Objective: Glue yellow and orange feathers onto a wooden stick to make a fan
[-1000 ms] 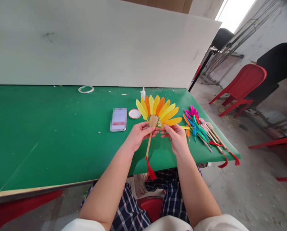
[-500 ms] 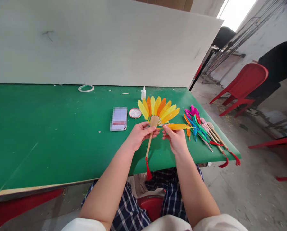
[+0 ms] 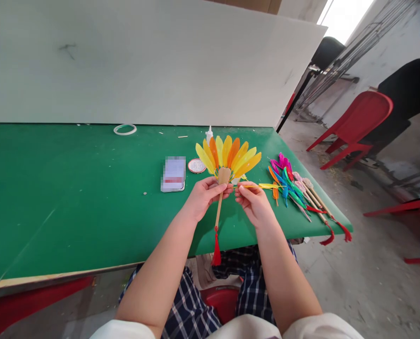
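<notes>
My left hand (image 3: 210,197) is closed round the neck of a feather fan (image 3: 225,176), just below its wooden head. Yellow and orange feathers spread upward from the fan, and a red tassel (image 3: 216,249) hangs from the handle's lower end. Between the thumb and fingers of my right hand (image 3: 253,200) is a loose yellow feather (image 3: 266,186), held level with its tip to the right. The quill end points at the fan's base; whether it touches cannot be made out. A white glue bottle (image 3: 209,133) stands behind the fan, partly covered by feathers.
On the green table (image 3: 72,202) lie a phone (image 3: 173,174), a round white disc (image 3: 196,165) and a tape roll (image 3: 125,129). Coloured feathers (image 3: 290,186) and tasselled sticks (image 3: 317,202) lie at the right edge. A pale board (image 3: 153,61) stands behind; a red chair (image 3: 358,117) is off right.
The fan has risen slightly and tilted more upright in my left hand. The loose feather has turned in my right fingers and now shows a narrower side.
</notes>
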A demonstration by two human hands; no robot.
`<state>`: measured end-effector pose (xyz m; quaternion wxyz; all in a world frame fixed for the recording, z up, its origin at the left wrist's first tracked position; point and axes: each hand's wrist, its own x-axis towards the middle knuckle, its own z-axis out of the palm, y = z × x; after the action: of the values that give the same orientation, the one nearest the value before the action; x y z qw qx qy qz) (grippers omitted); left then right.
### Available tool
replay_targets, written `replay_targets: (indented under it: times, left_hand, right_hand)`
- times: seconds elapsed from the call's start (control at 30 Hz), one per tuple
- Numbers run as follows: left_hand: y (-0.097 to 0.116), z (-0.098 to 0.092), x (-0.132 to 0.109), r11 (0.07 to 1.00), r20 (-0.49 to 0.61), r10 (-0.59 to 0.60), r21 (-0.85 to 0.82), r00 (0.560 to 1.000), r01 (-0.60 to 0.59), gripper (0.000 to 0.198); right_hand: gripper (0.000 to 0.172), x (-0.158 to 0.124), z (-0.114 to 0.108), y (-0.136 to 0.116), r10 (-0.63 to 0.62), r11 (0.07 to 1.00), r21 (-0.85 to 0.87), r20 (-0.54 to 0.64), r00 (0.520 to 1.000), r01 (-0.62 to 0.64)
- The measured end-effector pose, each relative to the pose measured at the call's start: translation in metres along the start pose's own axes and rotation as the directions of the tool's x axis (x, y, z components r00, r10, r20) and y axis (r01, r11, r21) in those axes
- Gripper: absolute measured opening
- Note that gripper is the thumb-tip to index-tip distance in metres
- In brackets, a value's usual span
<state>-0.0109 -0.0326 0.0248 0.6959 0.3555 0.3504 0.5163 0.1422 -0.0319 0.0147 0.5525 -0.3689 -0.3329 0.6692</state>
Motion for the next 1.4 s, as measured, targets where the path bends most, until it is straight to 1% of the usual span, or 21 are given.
replay_targets:
  times: [0.1, 0.17, 0.27, 0.33, 0.47, 0.53, 0.6, 0.63, 0.7, 0.77, 0.83, 0.9, 1.0, 1.07, 1.2, 1.3, 1.4]
  left_hand:
    - [0.0, 0.0, -0.001, 1.0, 0.013, 0.022, 0.0, 1.0, -0.022, 0.023]
    - [0.0, 0.001, -0.001, 0.999, 0.013, 0.031, 0.009, 0.999, -0.032, 0.024]
    - [-0.001, 0.002, -0.002, 0.999, 0.01, 0.027, 0.032, 1.0, -0.028, 0.025]
    - [-0.002, 0.002, -0.001, 0.999, 0.002, 0.029, 0.04, 1.0, -0.029, 0.025]
    - [-0.003, 0.001, 0.001, 0.998, -0.035, 0.04, 0.047, 0.999, -0.038, 0.027]
    - [-0.004, 0.001, 0.002, 0.998, -0.05, 0.025, 0.064, 0.998, -0.022, 0.028]
    - [-0.003, 0.002, 0.002, 0.995, -0.061, 0.017, 0.102, 0.998, -0.011, 0.036]
    - [-0.003, 0.003, 0.002, 0.991, -0.072, 0.025, 0.13, 0.997, -0.015, 0.043]
    - [-0.002, 0.005, 0.001, 0.98, -0.114, 0.064, 0.197, 0.991, -0.04, 0.061]
    - [-0.003, 0.007, 0.001, 0.96, -0.161, 0.124, 0.268, 0.979, -0.078, 0.068]
    - [-0.005, 0.008, 0.001, 0.938, -0.186, 0.186, 0.326, 0.965, -0.118, 0.064]
    - [-0.007, 0.008, 0.002, 0.918, -0.176, 0.225, 0.367, 0.958, -0.149, 0.054]
    - [-0.01, 0.007, 0.002, 0.903, -0.109, 0.23, 0.394, 0.967, -0.17, 0.033]
    - [-0.012, 0.006, 0.002, 0.902, -0.067, 0.227, 0.391, 0.972, -0.184, 0.024]
    - [-0.013, 0.005, 0.002, 0.917, -0.05, 0.226, 0.348, 0.973, -0.195, 0.017]
    - [-0.013, 0.005, 0.004, 0.924, -0.038, 0.204, 0.336, 0.978, -0.18, 0.013]
    - [-0.012, 0.003, 0.005, 0.947, -0.05, 0.16, 0.29, 0.986, -0.139, 0.014]
  right_hand:
    - [0.017, -0.001, 0.002, 0.0, 0.036, 0.995, 0.09, 0.041, 0.999, -0.039]
    - [0.014, -0.001, 0.005, -0.001, 0.018, 0.993, 0.119, 0.017, 1.0, -0.02]
    - [0.013, -0.001, 0.009, -0.001, -0.034, 0.994, 0.1, -0.047, 0.998, 0.039]
    - [0.018, -0.001, 0.01, -0.001, -0.055, 0.996, 0.066, -0.075, 0.996, 0.06]
    - [0.036, -0.001, 0.009, 0.0, -0.098, 0.995, -0.009, -0.13, 0.987, 0.097]
    - [0.038, -0.001, 0.008, 0.001, -0.136, 0.99, -0.053, -0.154, 0.979, 0.129]
    - [0.032, 0.0, 0.006, 0.002, -0.188, 0.979, -0.113, -0.164, 0.968, 0.171]
    - [0.026, 0.0, 0.006, 0.002, -0.216, 0.97, -0.146, -0.161, 0.963, 0.193]
    - [0.018, -0.001, 0.005, 0.002, -0.259, 0.951, -0.208, -0.14, 0.956, 0.227]
    - [0.016, -0.002, 0.005, 0.002, -0.269, 0.94, -0.247, -0.114, 0.956, 0.235]
    - [0.019, -0.004, 0.006, 0.001, -0.249, 0.939, -0.265, -0.094, 0.964, 0.217]
    - [0.022, -0.006, 0.009, 0.0, -0.218, 0.941, -0.279, -0.073, 0.973, 0.19]
    - [0.023, -0.008, 0.013, 0.001, -0.191, 0.927, -0.337, -0.052, 0.98, 0.163]
    - [0.021, -0.009, 0.014, 0.003, -0.202, 0.901, -0.399, -0.04, 0.979, 0.169]
    - [0.018, -0.01, 0.015, 0.01, -0.25, 0.864, -0.461, -0.047, 0.967, 0.201]
    - [0.021, -0.01, 0.017, 0.013, -0.265, 0.874, -0.44, -0.076, 0.961, 0.206]
    - [0.026, -0.009, 0.023, 0.015, -0.272, 0.888, -0.405, -0.081, 0.959, 0.218]
